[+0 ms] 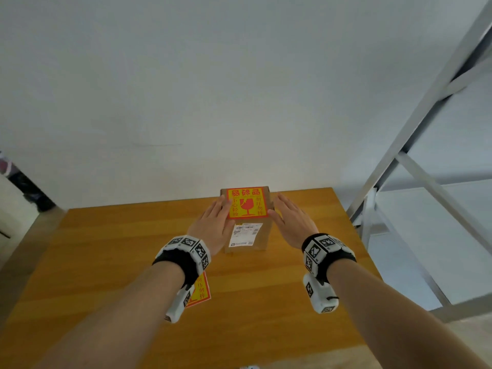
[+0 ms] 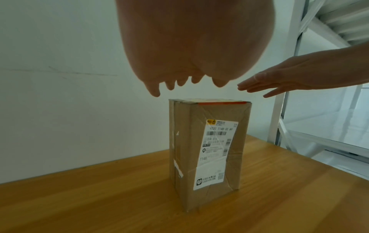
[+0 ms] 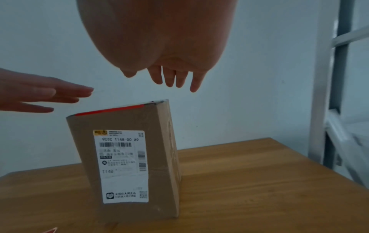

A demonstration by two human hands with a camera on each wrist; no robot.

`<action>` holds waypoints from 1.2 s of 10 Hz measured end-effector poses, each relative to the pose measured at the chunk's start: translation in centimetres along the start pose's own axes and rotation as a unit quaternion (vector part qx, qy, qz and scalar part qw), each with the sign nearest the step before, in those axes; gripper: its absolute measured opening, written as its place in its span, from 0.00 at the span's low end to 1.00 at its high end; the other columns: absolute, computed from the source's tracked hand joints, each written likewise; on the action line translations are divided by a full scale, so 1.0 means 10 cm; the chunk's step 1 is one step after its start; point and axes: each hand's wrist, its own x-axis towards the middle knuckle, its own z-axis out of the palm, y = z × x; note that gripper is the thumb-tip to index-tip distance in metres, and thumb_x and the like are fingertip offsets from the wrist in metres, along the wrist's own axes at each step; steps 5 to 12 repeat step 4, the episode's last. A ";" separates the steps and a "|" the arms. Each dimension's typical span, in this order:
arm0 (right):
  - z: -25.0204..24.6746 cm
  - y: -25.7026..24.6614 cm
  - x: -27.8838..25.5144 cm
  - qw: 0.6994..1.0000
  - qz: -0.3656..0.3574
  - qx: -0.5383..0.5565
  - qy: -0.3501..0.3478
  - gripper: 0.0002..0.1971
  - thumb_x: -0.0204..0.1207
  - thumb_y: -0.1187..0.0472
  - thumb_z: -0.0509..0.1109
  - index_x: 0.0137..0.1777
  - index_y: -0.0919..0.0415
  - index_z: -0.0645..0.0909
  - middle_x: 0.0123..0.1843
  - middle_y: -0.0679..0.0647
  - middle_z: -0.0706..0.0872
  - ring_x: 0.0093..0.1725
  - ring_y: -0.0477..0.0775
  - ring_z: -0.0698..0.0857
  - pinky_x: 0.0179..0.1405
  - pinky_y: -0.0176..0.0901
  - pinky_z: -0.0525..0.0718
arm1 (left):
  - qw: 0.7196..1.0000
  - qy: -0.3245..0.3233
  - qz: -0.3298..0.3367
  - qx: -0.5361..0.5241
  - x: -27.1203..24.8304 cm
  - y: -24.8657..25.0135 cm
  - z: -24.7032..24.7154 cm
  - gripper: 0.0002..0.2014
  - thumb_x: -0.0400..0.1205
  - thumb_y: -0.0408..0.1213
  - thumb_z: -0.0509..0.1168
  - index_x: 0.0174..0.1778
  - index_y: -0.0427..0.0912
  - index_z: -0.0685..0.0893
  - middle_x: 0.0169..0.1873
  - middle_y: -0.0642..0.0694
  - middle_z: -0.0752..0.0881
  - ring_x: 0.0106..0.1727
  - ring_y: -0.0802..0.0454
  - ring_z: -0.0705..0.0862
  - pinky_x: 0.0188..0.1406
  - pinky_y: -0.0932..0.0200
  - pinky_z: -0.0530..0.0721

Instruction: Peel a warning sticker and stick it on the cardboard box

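A tall brown cardboard box stands upright on the wooden table, near its far edge. A red and yellow warning sticker with a broken-glass symbol lies flat on the box's top face; only its red edge shows in the wrist views. A white shipping label covers the box's near side. My left hand hovers flat, fingers straight, just above the box's left edge. My right hand hovers flat over the right edge. Neither hand holds anything.
Another red and yellow sticker sheet lies on the table under my left wrist. A grey metal shelf frame stands to the right of the table. A white wall rises close behind the box.
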 end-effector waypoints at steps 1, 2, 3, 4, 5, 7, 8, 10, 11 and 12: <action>-0.01 -0.08 -0.29 1.000 0.022 -0.003 0.002 0.29 0.84 0.43 0.45 0.83 0.54 0.53 0.86 0.51 0.55 0.84 0.53 0.58 0.80 0.56 0.62 | 1.000 -0.003 -0.004 0.013 -0.22 0.01 -0.02 0.30 0.87 0.52 0.41 0.84 0.48 0.45 0.85 0.47 0.49 0.86 0.49 0.50 0.82 0.50 0.53; -0.04 -0.26 -0.56 1.000 0.023 -0.001 0.002 0.27 0.85 0.46 0.47 0.82 0.54 0.56 0.85 0.53 0.60 0.81 0.56 0.64 0.77 0.55 0.67 | 1.000 -0.004 -0.010 0.008 -0.43 0.01 -0.12 0.29 0.87 0.50 0.45 0.84 0.47 0.49 0.85 0.44 0.52 0.85 0.46 0.52 0.83 0.47 0.56; -0.10 -0.49 -0.77 1.000 0.022 0.002 0.011 0.23 0.85 0.49 0.50 0.77 0.57 0.66 0.80 0.53 0.69 0.74 0.58 0.75 0.68 0.53 0.76 | 1.000 -0.007 -0.019 0.017 -0.60 0.03 -0.28 0.28 0.86 0.50 0.47 0.82 0.46 0.57 0.83 0.43 0.59 0.83 0.44 0.60 0.80 0.44 0.66; -0.23 -0.75 -0.85 0.999 0.005 0.004 0.032 0.22 0.85 0.48 0.50 0.71 0.57 0.72 0.72 0.54 0.78 0.65 0.57 0.81 0.61 0.50 0.82 | 0.999 0.020 -0.016 0.044 -0.70 0.13 -0.55 0.23 0.86 0.48 0.48 0.74 0.44 0.72 0.72 0.42 0.77 0.70 0.43 0.78 0.66 0.45 0.80; -0.23 -0.75 -0.85 0.999 0.005 0.004 0.032 0.22 0.85 0.48 0.50 0.71 0.57 0.72 0.72 0.54 0.78 0.65 0.57 0.81 0.61 0.50 0.82 | 0.999 0.020 -0.016 0.044 -0.70 0.13 -0.55 0.23 0.86 0.48 0.48 0.74 0.44 0.72 0.72 0.42 0.77 0.70 0.43 0.78 0.66 0.45 0.80; -0.23 -0.75 -0.85 0.999 0.005 0.004 0.032 0.22 0.85 0.48 0.50 0.71 0.57 0.72 0.72 0.54 0.78 0.65 0.57 0.81 0.61 0.50 0.82 | 0.999 0.020 -0.016 0.044 -0.70 0.13 -0.55 0.23 0.86 0.48 0.48 0.74 0.44 0.72 0.72 0.42 0.77 0.70 0.43 0.78 0.66 0.45 0.80; -0.23 -0.75 -0.85 0.999 0.005 0.004 0.032 0.22 0.85 0.48 0.50 0.71 0.57 0.72 0.72 0.54 0.78 0.65 0.57 0.81 0.61 0.50 0.82 | 0.999 0.020 -0.016 0.044 -0.70 0.13 -0.55 0.23 0.86 0.48 0.48 0.74 0.44 0.72 0.72 0.42 0.77 0.70 0.43 0.78 0.66 0.45 0.80; -0.23 -0.75 -0.85 0.999 0.005 0.004 0.032 0.22 0.85 0.48 0.50 0.71 0.57 0.72 0.72 0.54 0.78 0.65 0.57 0.81 0.61 0.50 0.82 | 0.999 0.020 -0.016 0.044 -0.70 0.13 -0.55 0.23 0.86 0.48 0.48 0.74 0.44 0.72 0.72 0.42 0.77 0.70 0.43 0.78 0.66 0.45 0.80; -0.23 -0.75 -0.85 0.999 0.005 0.004 0.032 0.22 0.85 0.48 0.50 0.71 0.57 0.72 0.72 0.54 0.78 0.65 0.57 0.81 0.61 0.50 0.82 | 0.999 0.020 -0.016 0.044 -0.70 0.13 -0.55 0.23 0.86 0.48 0.48 0.74 0.44 0.72 0.72 0.42 0.77 0.70 0.43 0.78 0.66 0.45 0.80; -0.23 -0.75 -0.85 0.999 0.005 0.004 0.032 0.22 0.85 0.48 0.50 0.71 0.57 0.72 0.72 0.54 0.78 0.65 0.57 0.81 0.61 0.50 0.82 | 0.999 0.020 -0.016 0.044 -0.70 0.13 -0.55 0.23 0.86 0.48 0.48 0.74 0.44 0.72 0.72 0.42 0.77 0.70 0.43 0.78 0.66 0.45 0.80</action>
